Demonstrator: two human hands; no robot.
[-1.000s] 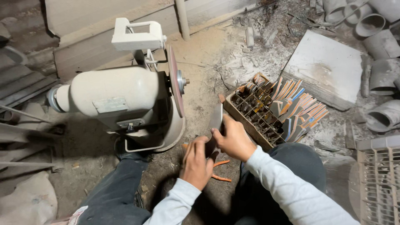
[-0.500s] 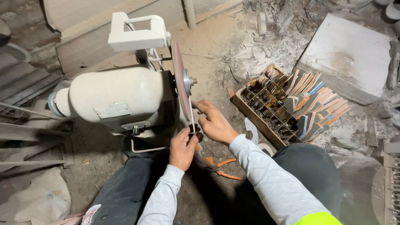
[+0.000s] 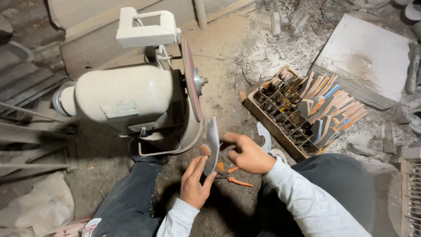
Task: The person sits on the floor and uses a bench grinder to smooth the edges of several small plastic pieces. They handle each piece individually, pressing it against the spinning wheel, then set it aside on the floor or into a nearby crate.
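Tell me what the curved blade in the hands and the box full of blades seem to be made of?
The curved blade, held by the left hand and right hand, looks like bare metal: thin, grey, with a dull sheen. Its orange end may be plastic or paint. The box looks like rough, unpainted wood, going by its brown dusty edges and thin dividers.

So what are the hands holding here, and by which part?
Both hands grip one curved grey metal blade with an orange end: left hand at its lower end, right hand on its right edge.
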